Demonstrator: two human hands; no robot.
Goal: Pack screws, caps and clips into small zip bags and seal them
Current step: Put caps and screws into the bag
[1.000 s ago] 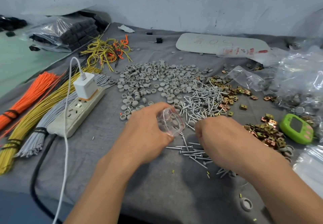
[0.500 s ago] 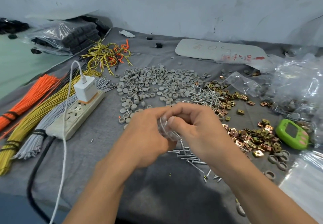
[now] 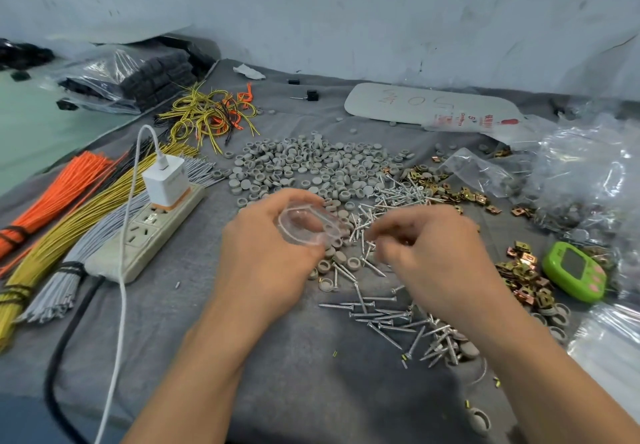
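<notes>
Grey caps (image 3: 311, 166), silver screws (image 3: 381, 315), brass-gold clips (image 3: 519, 277) w/ copper tints, clear zip bag (image 3: 308, 227). Cloth (image 3: 194, 305) dk grey. 3 wire bundles: orange bundle (image 3: 59, 198), yellow bundle (image 3: 79, 232), grey bundle (image 3: 65, 284). Loose wires (image 3: 207, 118) yellow w/ black stripes. Charger (image 3: 166, 180) white, orange base; power strip (image 3: 149, 236) beige. Gadget (image 3: 575, 270) lime green, pink btns

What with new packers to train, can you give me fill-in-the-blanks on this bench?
The small clear plastic zip bag is held by the ____ hand.
The cube-shaped charger plugged into the beige power strip is ____.
The plastic handheld gadget beside the brass-coloured metal clips is ____.
Missing: left; white; green.
</notes>
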